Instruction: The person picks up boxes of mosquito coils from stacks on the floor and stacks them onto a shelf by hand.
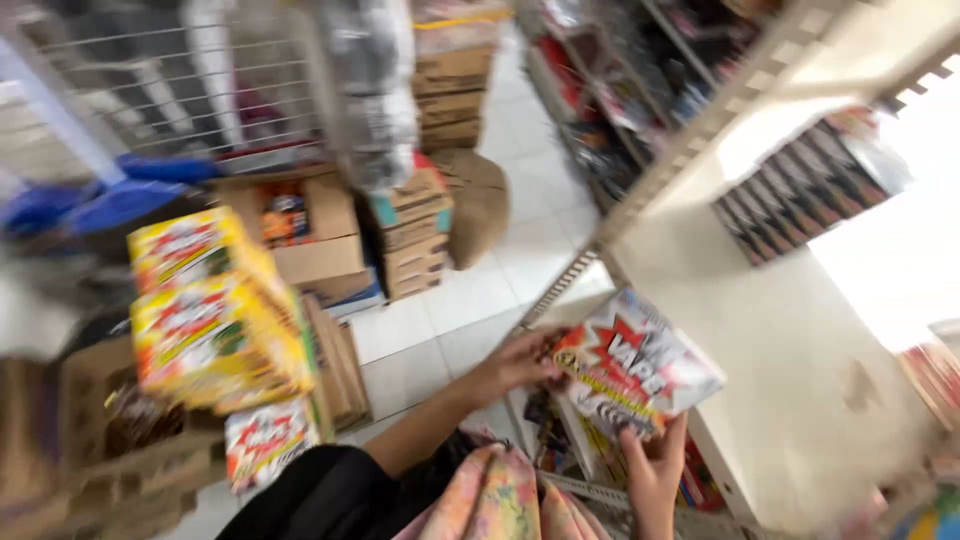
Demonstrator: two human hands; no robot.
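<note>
Both my hands hold a flat white packet [640, 365] with a red starburst print, tilted over the edge of a cream shelf [800, 330]. My left hand [515, 365] grips the packet's left end. My right hand [655, 470] holds its lower edge from beneath. More packets of the same kind [580, 440] stand on a lower shelf just under it. The view is blurred by motion.
Yellow and red boxes [210, 310] are stacked at the left on open cardboard cartons [120, 450]. More cartons [415, 230] stand on the tiled floor [450, 310] of the aisle. Dark packets [800, 190] lie at the back of the cream shelf. A wire rack [170, 80] is at the upper left.
</note>
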